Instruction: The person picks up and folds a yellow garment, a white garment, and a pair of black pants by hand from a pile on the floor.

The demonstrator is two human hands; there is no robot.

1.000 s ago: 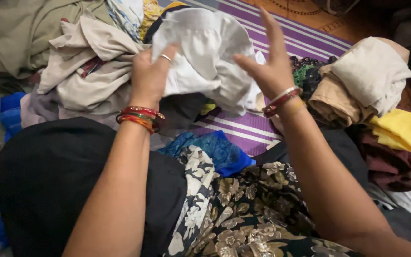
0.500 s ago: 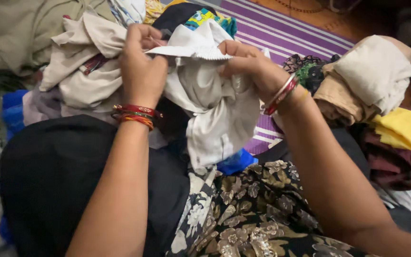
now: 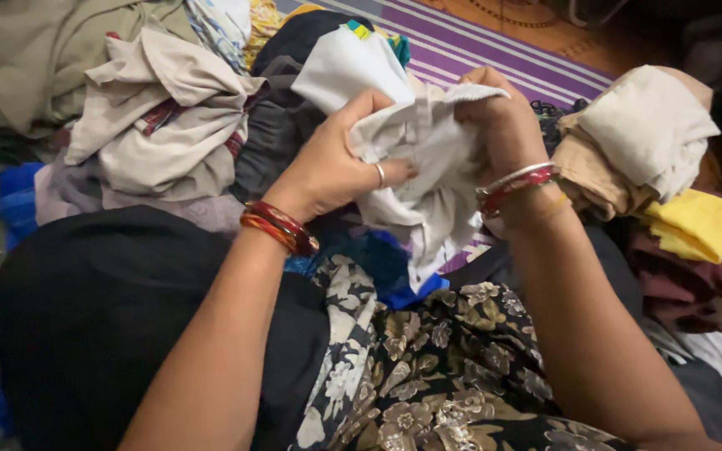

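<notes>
Left hand (image 3: 336, 163): fingers clenched on white garment (image 3: 428, 159) | Right hand (image 3: 503, 125): fist closed on its upper edge | Garment: held at centre above purple striped mat (image 3: 495, 42) | Folded stack (image 3: 653, 142) at 3 o'clock | Beige pile (image 3: 160, 125) at 10 o'clock

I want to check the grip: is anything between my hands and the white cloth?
Nothing visible. The left hand and right hand both grip the white cloth directly, fingers closed on its fabric.

light: soft, even indoor | shadows: faint | corners: dim | blur: slight
</notes>
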